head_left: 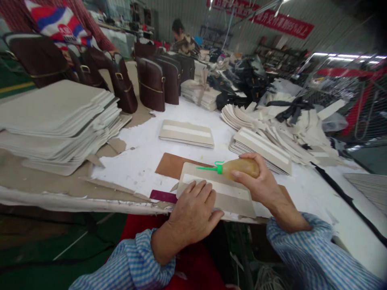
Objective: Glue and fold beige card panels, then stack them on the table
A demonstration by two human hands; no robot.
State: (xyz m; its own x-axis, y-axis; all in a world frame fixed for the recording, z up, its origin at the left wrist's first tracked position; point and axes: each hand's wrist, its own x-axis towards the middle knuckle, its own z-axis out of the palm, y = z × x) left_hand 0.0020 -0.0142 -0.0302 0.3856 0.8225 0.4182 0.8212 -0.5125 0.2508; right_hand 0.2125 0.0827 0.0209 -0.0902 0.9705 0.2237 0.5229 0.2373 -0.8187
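Observation:
My right hand (261,181) is wrapped round a yellowish glue bottle (242,167) with a green nozzle pointing left over a beige board piece (223,195). The board has a pale strip along its length and lies on a brown sheet (169,165) at the table's near edge. My left hand (193,211) lies flat with fingers stretched out on the board's left end, pressing it down. Both sleeves are blue-and-white striped.
A tall stack of beige boards (57,121) sits at left. More board pieces (186,133) and fanned stacks (260,147) lie ahead and right. Brown bags (151,82) stand behind. Another person sits at the far end of the table; a black strap (341,191) runs along the right.

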